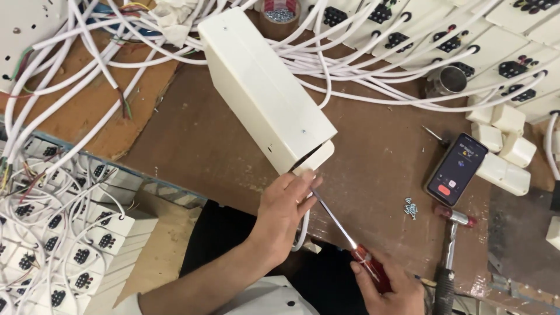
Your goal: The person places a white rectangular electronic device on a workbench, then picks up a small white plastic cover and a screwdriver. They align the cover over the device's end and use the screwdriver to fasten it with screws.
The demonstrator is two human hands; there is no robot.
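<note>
A long cream metal box (265,87) lies at an angle on the brown worktable (204,151), its near end open. My left hand (284,210) rests at that near end, fingers touching the box's end flap and the shaft of a screwdriver (341,227). The screwdriver has a red handle, and my right hand (388,286) is closed around it low in the view. Its tip points up toward the box's near end, hidden behind my left fingers. A white cable runs down beside my left hand.
Many white cables (361,64) and white socket boxes (513,64) crowd the table's back and left. A phone (456,169) with a lit screen lies at the right, with small screws (411,207), a hammer (449,256), white plugs (504,146), a metal cup (449,80) and a tape roll (280,14).
</note>
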